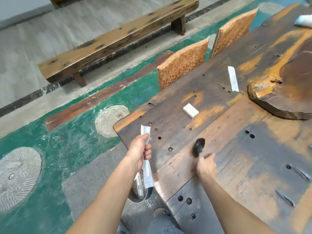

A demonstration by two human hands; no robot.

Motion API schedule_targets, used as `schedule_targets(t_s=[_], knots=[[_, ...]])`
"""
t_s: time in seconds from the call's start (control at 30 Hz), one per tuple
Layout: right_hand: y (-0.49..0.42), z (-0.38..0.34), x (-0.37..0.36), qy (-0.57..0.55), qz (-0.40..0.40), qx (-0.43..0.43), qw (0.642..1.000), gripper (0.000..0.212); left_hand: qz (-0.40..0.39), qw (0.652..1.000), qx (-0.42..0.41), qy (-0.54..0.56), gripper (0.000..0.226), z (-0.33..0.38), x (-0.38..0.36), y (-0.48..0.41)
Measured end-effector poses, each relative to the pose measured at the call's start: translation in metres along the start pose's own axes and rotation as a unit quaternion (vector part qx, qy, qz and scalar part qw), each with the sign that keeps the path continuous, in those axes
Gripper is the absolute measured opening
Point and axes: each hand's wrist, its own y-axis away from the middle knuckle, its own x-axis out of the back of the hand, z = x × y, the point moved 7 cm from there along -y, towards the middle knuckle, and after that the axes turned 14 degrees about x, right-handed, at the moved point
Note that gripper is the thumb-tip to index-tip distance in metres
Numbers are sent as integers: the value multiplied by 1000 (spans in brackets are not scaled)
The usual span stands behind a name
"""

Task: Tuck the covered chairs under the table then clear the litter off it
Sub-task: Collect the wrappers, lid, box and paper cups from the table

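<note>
My left hand point(141, 150) is closed on a long white paper wrapper point(146, 171) at the near left corner of the worn wooden table point(236, 157). My right hand point(205, 167), blurred, grips a round black lid-like object point(199, 146) that stands on edge on the tabletop. A small white box point(190, 110) and a white paper strip point(233, 78) lie further along the table. Two chairs with orange patterned covers point(183, 64) point(235, 32) stand tucked against the table's left side.
A metal bin point(141, 194) holding white litter sits on the floor below my left hand. A thick wood slab point(283, 92) rests on the table at right. A white packet point(303, 21) lies far back. A long wooden bench point(118, 38) stands beyond the green floor.
</note>
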Motion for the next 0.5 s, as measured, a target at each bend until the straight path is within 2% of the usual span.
schedule_targets(t_s=[0.07,0.17,0.27,0.37,0.5], knots=[[-11,-12,-4,-22,25,-8,999,48,-17,1000,-3,-18,17,15,0,-8],[-26,-24,-15,2,1,-23,1000,58,-40,998,-9,-51,19,35,6,-24],[-38,-36,-26,63,-12,-28,998,45,-68,994,-6,-90,20,55,19,-43],[-18,-50,-40,-58,20,-70,996,22,-101,986,21,-132,20,72,40,-57],[41,-89,-47,-226,114,-114,961,16,-149,968,35,-198,21,102,64,-53]])
